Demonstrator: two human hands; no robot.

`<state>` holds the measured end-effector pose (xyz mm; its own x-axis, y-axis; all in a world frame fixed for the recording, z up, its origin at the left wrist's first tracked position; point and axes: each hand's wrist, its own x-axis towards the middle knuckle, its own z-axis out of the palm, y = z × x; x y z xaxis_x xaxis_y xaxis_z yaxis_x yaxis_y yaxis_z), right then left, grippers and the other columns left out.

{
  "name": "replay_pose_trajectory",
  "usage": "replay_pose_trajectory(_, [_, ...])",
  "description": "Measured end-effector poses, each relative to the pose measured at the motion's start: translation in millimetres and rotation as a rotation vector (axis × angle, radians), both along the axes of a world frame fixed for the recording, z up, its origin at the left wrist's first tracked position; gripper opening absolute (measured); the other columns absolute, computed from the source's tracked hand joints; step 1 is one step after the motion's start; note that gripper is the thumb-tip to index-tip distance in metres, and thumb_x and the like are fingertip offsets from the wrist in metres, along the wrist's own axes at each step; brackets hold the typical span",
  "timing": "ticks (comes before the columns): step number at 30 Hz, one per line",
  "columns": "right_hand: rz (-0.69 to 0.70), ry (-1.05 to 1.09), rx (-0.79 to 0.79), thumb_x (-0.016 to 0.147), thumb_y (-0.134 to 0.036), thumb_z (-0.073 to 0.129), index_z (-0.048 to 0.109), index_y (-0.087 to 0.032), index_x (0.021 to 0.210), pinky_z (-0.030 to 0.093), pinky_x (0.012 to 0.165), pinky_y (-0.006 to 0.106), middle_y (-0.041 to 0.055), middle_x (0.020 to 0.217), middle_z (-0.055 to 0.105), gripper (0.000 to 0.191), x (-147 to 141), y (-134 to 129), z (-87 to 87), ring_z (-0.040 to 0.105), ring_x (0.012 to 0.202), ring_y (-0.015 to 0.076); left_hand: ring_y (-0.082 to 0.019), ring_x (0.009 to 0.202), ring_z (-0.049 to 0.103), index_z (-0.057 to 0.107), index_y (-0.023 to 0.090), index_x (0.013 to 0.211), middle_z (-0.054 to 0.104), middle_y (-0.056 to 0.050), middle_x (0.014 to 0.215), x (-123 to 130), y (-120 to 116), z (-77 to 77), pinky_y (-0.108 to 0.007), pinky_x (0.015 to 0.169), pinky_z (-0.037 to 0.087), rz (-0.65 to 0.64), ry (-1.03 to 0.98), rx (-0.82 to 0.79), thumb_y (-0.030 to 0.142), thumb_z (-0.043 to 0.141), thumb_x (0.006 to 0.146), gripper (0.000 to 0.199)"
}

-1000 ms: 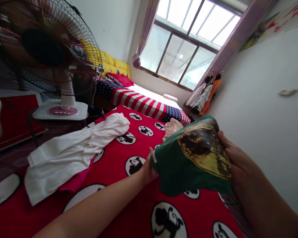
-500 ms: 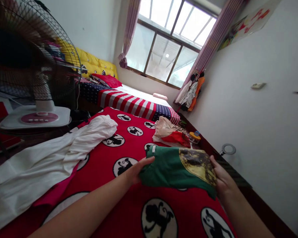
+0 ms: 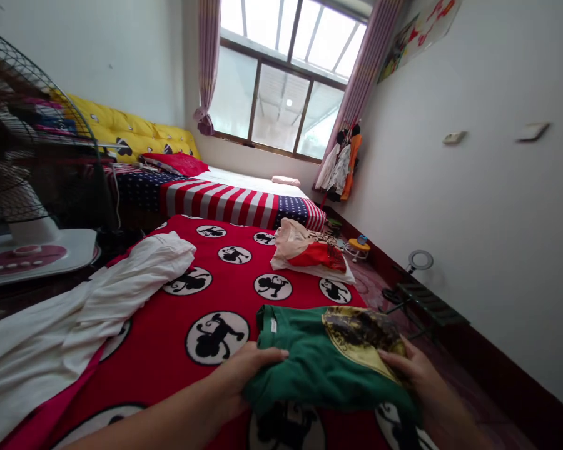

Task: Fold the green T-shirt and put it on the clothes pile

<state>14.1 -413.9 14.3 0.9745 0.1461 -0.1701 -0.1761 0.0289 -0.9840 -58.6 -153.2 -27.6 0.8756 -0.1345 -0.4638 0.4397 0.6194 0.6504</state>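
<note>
Between my two hands is a folded green T-shirt (image 3: 319, 356) with a yellow and dark print at its right end and a small white label at its upper left. My left hand (image 3: 246, 375) grips the left side, thumb on top. At the printed end, my right hand (image 3: 415, 375) holds the right edge, thumb over the print and the other fingers underneath. The shirt is over a red blanket (image 3: 164, 337) with round monkey patches; whether it touches the blanket I cannot tell. Farther off lie folded beige and red clothes (image 3: 309, 250).
White garments (image 3: 89, 312) lie along the blanket's left side, near a standing fan (image 3: 23, 244). Behind is a bed with a stars-and-stripes cover (image 3: 216, 200) below a window. By the right wall are a small yellow stool (image 3: 359, 245) and a ring light (image 3: 421, 259).
Both hands have lowered the green T-shirt nearer to me, and more of the blanket shows beyond it. The view has turned a little to the right.
</note>
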Motion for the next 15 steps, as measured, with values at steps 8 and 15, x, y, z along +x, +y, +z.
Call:
replay_pose_trajectory(8, [0.152, 0.165, -0.01, 0.056, -0.022, 0.073, 0.07, -0.012, 0.104, 0.053, 0.086, 0.042, 0.0126, 0.082, 0.075, 0.049, 25, -14, 18.3, 0.071, 0.086, 0.033, -0.031, 0.101, 0.067, 0.072, 0.01, 0.091, 0.075, -0.013, 0.092, -22, 2, 1.4, -0.04, 0.099, 0.046, -0.246, -0.135, 0.096, 0.037, 0.082, 0.062, 0.04])
replay_pose_trajectory(15, [0.1, -0.114, -0.004, 0.057, -0.004, 0.066, 0.068, -0.016, 0.084, 0.059, 0.057, 0.03, 0.006, 0.067, 0.072, 0.029, 115, 13, 67.1, 0.07, 0.06, 0.0234, -0.023, 0.075, 0.072, 0.069, 0.009, 0.09, 0.075, -0.011, 0.079, 86, 30, 90.5, -0.032, 0.073, 0.057, 0.018, -0.217, 0.38, 0.018, 0.08, 0.06, 0.034])
